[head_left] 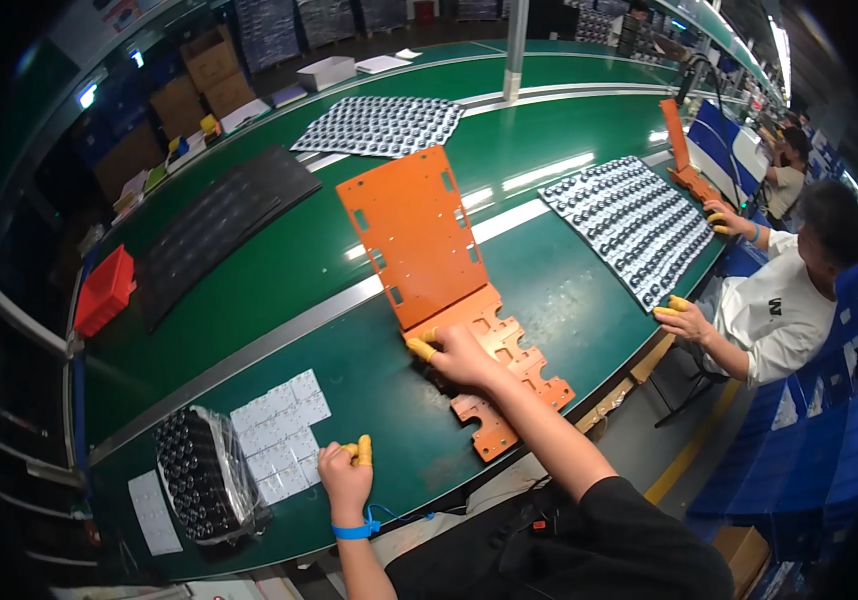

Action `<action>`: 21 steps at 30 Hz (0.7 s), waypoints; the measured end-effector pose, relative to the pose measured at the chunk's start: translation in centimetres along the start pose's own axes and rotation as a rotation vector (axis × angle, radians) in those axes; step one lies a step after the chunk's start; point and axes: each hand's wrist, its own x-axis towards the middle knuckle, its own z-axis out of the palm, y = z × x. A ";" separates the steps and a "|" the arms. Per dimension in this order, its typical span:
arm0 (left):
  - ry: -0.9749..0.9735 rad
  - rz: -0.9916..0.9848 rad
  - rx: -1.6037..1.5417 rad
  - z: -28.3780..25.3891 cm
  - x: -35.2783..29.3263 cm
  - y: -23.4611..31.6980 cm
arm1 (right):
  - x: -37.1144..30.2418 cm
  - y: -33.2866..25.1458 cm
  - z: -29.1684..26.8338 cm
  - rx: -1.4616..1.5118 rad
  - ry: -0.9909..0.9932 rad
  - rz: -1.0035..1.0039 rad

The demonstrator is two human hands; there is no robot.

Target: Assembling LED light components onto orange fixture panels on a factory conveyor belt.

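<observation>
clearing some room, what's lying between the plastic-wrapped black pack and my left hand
In the head view, white panels lie on the green table between the plastic-wrapped black pack and your left hand.

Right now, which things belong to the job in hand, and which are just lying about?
Likely in the job:
orange hinged plate, right hand on it
white boards, left hand beside them
plastic-wrapped black parts, perhaps

Apparently lying about:
red bin
black sheet
cardboard boxes
</observation>
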 end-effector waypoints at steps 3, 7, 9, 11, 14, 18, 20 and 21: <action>0.003 -0.014 0.028 -0.6 -0.1 -0.1 | 0.1 -1.1 0.1 -0.045 -0.064 0.100; 0.024 0.037 0.000 -0.4 0.1 -0.1 | -0.1 -0.9 -0.1 -0.113 -0.011 0.040; -0.002 0.017 0.010 -0.4 0.1 0.1 | 0.0 0.2 0.1 -0.054 -0.065 0.175; 0.029 0.039 -0.038 -0.2 0.2 0.2 | -0.1 0.1 -0.1 -0.025 -0.049 0.121; 0.033 0.026 -0.053 -0.6 0.1 0.5 | -0.2 0.5 0.0 0.037 -0.073 0.169; 0.021 0.023 -0.049 -0.7 -0.1 0.3 | -0.3 0.7 0.5 0.094 -0.074 0.172; 0.016 0.032 -0.035 -0.9 -0.1 0.3 | -0.2 0.3 0.3 0.182 -0.048 0.191; 0.012 0.030 -0.043 -0.9 0.0 0.3 | -0.2 -0.1 0.4 0.271 -0.024 0.211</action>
